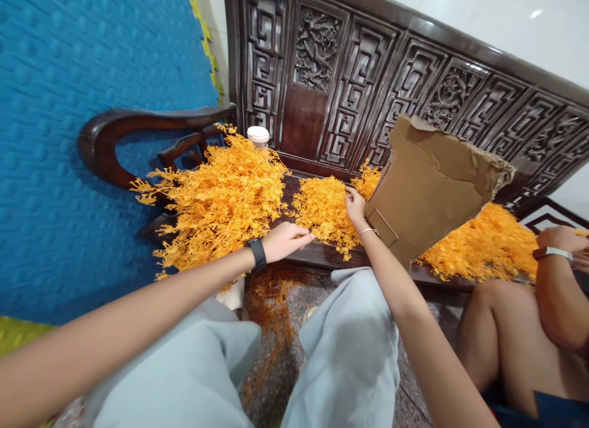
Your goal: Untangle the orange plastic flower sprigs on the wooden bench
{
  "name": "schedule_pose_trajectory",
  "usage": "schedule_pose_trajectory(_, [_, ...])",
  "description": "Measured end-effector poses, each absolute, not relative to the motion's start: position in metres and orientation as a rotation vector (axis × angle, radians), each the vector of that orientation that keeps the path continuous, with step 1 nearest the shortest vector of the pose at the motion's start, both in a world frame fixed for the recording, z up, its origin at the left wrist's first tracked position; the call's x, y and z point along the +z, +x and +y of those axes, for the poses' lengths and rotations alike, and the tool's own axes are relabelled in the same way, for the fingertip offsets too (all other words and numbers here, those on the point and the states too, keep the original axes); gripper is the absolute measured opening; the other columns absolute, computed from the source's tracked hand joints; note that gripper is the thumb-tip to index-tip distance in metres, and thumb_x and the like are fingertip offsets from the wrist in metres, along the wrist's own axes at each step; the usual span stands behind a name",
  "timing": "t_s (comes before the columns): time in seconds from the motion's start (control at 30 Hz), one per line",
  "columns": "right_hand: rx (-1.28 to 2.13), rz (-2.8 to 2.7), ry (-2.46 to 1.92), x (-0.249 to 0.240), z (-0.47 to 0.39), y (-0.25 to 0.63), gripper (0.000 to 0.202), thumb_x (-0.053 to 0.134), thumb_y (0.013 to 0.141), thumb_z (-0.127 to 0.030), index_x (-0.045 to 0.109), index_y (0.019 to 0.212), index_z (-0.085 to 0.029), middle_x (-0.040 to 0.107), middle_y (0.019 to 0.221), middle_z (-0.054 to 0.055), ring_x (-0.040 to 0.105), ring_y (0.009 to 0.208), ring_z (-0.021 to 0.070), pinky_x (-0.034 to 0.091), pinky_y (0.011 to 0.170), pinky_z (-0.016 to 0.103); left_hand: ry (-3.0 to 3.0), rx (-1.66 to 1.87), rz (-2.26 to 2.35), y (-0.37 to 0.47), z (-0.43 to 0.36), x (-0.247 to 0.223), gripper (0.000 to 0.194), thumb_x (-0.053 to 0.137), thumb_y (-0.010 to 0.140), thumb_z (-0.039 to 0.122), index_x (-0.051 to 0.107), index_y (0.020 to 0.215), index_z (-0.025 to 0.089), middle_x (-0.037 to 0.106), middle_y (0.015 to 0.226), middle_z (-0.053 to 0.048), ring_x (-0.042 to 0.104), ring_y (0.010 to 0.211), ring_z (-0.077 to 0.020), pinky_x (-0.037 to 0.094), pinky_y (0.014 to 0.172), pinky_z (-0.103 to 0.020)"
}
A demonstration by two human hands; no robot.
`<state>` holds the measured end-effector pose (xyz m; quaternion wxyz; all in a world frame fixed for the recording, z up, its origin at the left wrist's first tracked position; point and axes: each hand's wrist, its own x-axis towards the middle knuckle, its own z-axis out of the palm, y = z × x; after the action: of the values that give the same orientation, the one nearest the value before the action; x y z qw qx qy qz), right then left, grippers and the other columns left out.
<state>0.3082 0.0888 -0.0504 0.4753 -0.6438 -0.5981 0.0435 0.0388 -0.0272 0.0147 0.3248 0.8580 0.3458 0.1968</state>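
Note:
A large heap of orange plastic sprigs (221, 201), like artificial foliage, lies on the left of a dark wooden bench (317, 254). My left hand (288, 241) hovers over the bench's front edge, between that heap and a smaller orange pile (324, 207). Its fingers are pressed together, and anything between them is too small to make out. At the right side of the smaller pile, my right hand (355, 207) has its fingers curled in against the sprigs. What those fingertips grip is hidden.
A torn cardboard piece (427, 183) stands tilted right of my right hand, with more orange sprigs (483, 244) beyond it. A white-lidded container (258, 136) stands behind the left heap. Another person's hand (559, 239) is at far right. Orange bits litter the floor (271, 299).

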Motion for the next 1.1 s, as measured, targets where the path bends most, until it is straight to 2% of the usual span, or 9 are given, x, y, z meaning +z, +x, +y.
schedule_pose_trajectory(0.1, [0.2,-1.559,-1.494,-0.04,0.085,0.294,0.037,0.037,0.066,-0.007,0.066,0.087,-0.013,0.062,0.076,0.005,0.055,0.072,0.015,0.043,0.073,0.029,2.241,0.559,0.967,0.036,-0.021,0.013,0.04,0.038,0.08,0.042,0.043,0.05,0.017,0.038,0.045,0.004,0.037,0.047,-0.0092,0.025,0.053,-0.024])
schedule_pose_trajectory(0.17, [0.348,-1.563,-1.446,-0.031,0.08,0.284,0.031,0.039,0.066,-0.008,0.066,0.081,-0.014,0.062,0.075,0.004,0.055,0.068,0.0137,0.043,0.068,0.027,2.234,0.598,0.992,0.035,-0.016,0.011,0.041,0.038,0.08,0.043,0.043,0.05,0.017,0.038,0.046,0.004,0.037,0.047,-0.0092,0.025,0.053,-0.024])
schedule_pose_trajectory(0.3, [0.896,-1.538,-1.308,-0.011,0.061,0.263,0.026,0.045,0.077,-0.027,0.063,0.09,-0.015,0.064,0.077,0.005,0.057,0.062,0.0108,0.042,0.056,0.022,2.199,0.666,1.013,0.034,-0.008,0.008,0.042,0.038,0.08,0.046,0.041,0.049,0.017,0.038,0.045,0.004,0.037,0.047,-0.0093,0.026,0.054,-0.024])
schedule_pose_trajectory(0.37, [1.148,-1.571,-1.224,-0.001,0.05,0.254,0.036,0.045,0.08,-0.042,0.062,0.095,-0.014,0.065,0.082,0.007,0.059,0.065,0.0107,0.042,0.055,0.021,2.185,0.68,1.025,0.034,-0.004,0.007,0.042,0.039,0.079,0.046,0.041,0.049,0.017,0.038,0.044,0.004,0.037,0.047,-0.0093,0.027,0.054,-0.024])
schedule_pose_trajectory(0.43, [1.277,-1.642,-1.179,0.007,0.039,0.247,0.041,0.049,0.078,-0.049,0.063,0.096,-0.014,0.065,0.085,0.007,0.06,0.069,0.011,0.044,0.057,0.02,2.173,0.689,1.049,0.034,-0.002,0.006,0.042,0.039,0.079,0.046,0.042,0.048,0.017,0.037,0.043,0.005,0.037,0.046,-0.0095,0.027,0.054,-0.025])
schedule_pose_trajectory(0.6, [1.267,-1.785,-1.116,0.014,0.024,0.242,0.031,0.069,0.065,-0.032,0.064,0.092,-0.018,0.066,0.08,0.001,0.06,0.074,0.0107,0.046,0.068,0.022,2.149,0.705,1.083,0.034,0.003,0.004,0.042,0.041,0.078,0.047,0.043,0.048,0.017,0.04,0.043,0.005,0.037,0.046,-0.0094,0.028,0.054,-0.024])
schedule_pose_trajectory(0.77, [1.262,-1.723,-1.106,0.014,0.021,0.248,0.035,0.071,0.061,-0.029,0.063,0.093,-0.017,0.065,0.082,0.001,0.06,0.076,0.0112,0.048,0.071,0.025,2.153,0.701,1.086,0.035,0.005,0.002,0.042,0.041,0.078,0.047,0.045,0.048,0.017,0.042,0.043,0.004,0.039,0.047,-0.0095,0.03,0.056,-0.025])
schedule_pose_trajectory(0.93, [1.22,-1.747,-1.038,0.016,0.017,0.251,0.041,0.07,0.063,-0.028,0.061,0.101,-0.021,0.063,0.099,0.003,0.061,0.082,0.0123,0.049,0.077,0.029,2.127,0.706,1.103,0.036,0.006,0.002,0.042,0.042,0.077,0.047,0.046,0.048,0.017,0.044,0.044,0.003,0.04,0.047,-0.0099,0.031,0.056,-0.025])
schedule_pose_trajectory(1.1, [1.151,-1.757,-0.988,0.015,0.017,0.252,0.033,0.072,0.061,-0.027,0.063,0.092,-0.019,0.063,0.1,0.003,0.061,0.085,0.013,0.048,0.084,0.032,2.056,0.734,1.105,0.038,0.009,0.0,0.042,0.042,0.077,0.047,0.047,0.048,0.017,0.045,0.046,0.002,0.04,0.047,-0.0099,0.031,0.055,-0.025])
